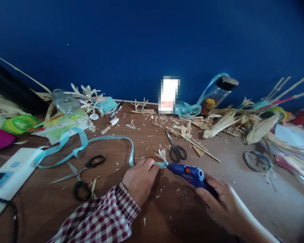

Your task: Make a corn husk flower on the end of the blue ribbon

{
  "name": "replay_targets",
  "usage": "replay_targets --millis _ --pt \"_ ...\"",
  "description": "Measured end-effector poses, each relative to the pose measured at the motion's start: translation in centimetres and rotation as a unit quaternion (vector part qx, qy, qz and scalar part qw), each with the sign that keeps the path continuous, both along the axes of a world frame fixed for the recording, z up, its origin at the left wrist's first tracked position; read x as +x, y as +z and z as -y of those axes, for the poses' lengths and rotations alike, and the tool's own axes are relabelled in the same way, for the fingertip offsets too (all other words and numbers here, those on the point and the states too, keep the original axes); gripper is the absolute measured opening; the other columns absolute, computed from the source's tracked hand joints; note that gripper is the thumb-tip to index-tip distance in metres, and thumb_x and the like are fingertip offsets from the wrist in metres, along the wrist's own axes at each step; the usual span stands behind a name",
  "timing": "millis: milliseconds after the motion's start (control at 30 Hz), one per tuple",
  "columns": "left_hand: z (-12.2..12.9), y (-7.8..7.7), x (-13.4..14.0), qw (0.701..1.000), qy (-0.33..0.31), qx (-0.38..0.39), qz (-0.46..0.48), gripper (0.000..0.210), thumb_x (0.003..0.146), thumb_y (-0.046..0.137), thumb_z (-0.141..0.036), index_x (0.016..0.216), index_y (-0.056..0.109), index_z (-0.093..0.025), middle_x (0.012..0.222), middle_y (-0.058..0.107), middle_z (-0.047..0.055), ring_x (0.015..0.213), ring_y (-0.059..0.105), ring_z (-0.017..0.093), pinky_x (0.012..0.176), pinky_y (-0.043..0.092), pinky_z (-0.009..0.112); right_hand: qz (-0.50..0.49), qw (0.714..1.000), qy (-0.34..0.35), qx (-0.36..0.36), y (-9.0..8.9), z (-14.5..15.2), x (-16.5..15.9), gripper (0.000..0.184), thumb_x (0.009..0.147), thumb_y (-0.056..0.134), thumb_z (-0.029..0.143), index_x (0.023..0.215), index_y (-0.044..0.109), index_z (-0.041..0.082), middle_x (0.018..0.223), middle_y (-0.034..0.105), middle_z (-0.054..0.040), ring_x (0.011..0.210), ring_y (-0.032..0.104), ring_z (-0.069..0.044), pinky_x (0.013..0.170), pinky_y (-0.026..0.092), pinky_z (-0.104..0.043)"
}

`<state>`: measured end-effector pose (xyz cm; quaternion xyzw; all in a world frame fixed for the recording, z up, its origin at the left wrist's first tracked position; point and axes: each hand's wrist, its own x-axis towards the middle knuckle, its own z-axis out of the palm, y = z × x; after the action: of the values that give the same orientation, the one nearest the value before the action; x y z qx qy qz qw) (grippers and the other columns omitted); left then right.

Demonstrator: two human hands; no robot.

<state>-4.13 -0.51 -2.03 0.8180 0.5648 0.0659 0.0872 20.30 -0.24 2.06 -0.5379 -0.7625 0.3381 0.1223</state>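
My right hand [215,192] is wrapped round the handle of a blue glue gun [186,172]. Its nozzle points left and meets the end of a light blue ribbon [111,137], beside a small pale corn-husk flower [161,155]. Fingers curled, my left hand [142,179] grips that ribbon just left of the nozzle. From there the ribbon runs back and loops across the table to the left. The fingertips of my left hand are partly hidden, and I cannot tell whether they touch the flower.
Open scissors [77,173] lie left of my left hand; smaller scissors [176,148] lie beyond the glue gun. A white power strip [17,179] stands at the left edge. Husk scraps, a jar [215,94] and a bright screen [169,92] line the blue wall. A wire coil [258,161] lies right.
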Motion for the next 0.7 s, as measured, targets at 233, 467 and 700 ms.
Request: replay_targets --millis 233,467,700 --pt "0.3 -0.4 0.3 1.000 -0.003 0.020 -0.017 0.019 0.092 0.041 -0.018 0.098 0.059 -0.019 0.090 0.058 0.003 0.086 0.053 0.019 0.068 0.048 0.030 0.008 1.000 -0.028 0.007 -0.5 0.5 0.0 0.036 0.087 0.046 0.041 0.106 0.060 0.014 0.059 0.060 -0.0006 0.052 0.055 -0.015 0.048 0.043 -0.022" --pt "0.5 -0.2 0.5 0.999 0.000 0.022 -0.046 0.020 0.088 0.046 -0.017 0.104 0.058 -0.020 0.093 0.059 0.003 0.087 0.054 0.020 0.061 0.049 0.030 -0.004 1.000 -0.008 0.012 -0.3 0.2 0.0 0.032 0.087 0.047 0.037 0.103 0.061 0.014 0.070 0.066 -0.0032 0.058 0.058 -0.016 0.055 0.046 -0.023" --pt "0.5 -0.2 0.6 0.998 -0.005 0.023 -0.055 0.021 0.090 0.045 -0.018 0.106 0.058 -0.020 0.092 0.059 0.002 0.085 0.054 0.019 0.063 0.048 0.030 0.006 0.998 -0.050 0.038 -0.2 1.0 1.3 0.032 0.087 0.046 0.041 0.100 0.059 0.015 0.059 0.059 0.0004 0.053 0.054 -0.015 0.049 0.043 -0.024"
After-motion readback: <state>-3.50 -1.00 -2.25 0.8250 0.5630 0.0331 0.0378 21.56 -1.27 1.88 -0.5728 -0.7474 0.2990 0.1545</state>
